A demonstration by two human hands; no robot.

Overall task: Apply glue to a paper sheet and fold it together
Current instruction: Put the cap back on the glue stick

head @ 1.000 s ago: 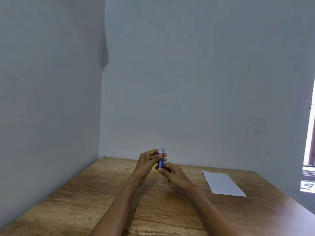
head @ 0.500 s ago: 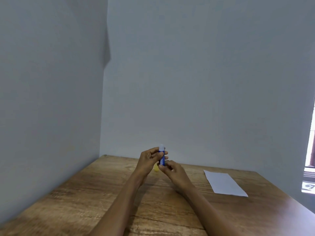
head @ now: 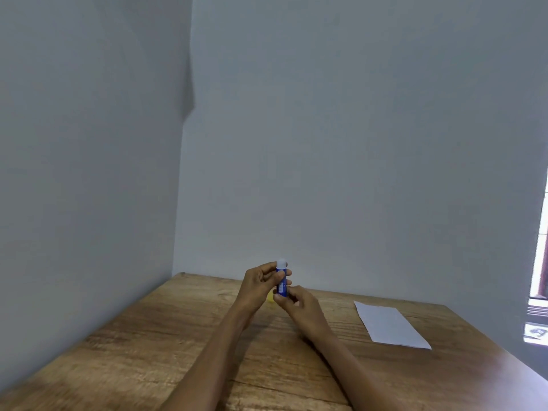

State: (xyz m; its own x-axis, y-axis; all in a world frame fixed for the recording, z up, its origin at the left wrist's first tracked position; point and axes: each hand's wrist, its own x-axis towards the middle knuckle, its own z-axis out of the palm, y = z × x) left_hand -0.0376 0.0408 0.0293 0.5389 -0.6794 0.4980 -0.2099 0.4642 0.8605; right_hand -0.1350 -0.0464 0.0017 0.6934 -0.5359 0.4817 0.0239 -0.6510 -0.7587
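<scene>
A blue glue stick (head: pixel 281 279) with a pale tip stands upright above the middle of the wooden table (head: pixel 166 345). My left hand (head: pixel 257 284) wraps its upper body from the left. My right hand (head: pixel 298 308) pinches its lower end from below. A small yellow thing (head: pixel 270 297), perhaps the cap, shows between my hands; I cannot tell whether it lies on the table. A white paper sheet (head: pixel 389 324) lies flat on the table well to the right of both hands.
Grey walls meet in a corner behind the table's far left. The table's right edge runs diagonally past the paper. A bright window strip (head: pixel 538 280) shows at the far right.
Both hands keep the glue stick in nearly the same spot. The right hand's fingers have shifted slightly at the stick's base.
</scene>
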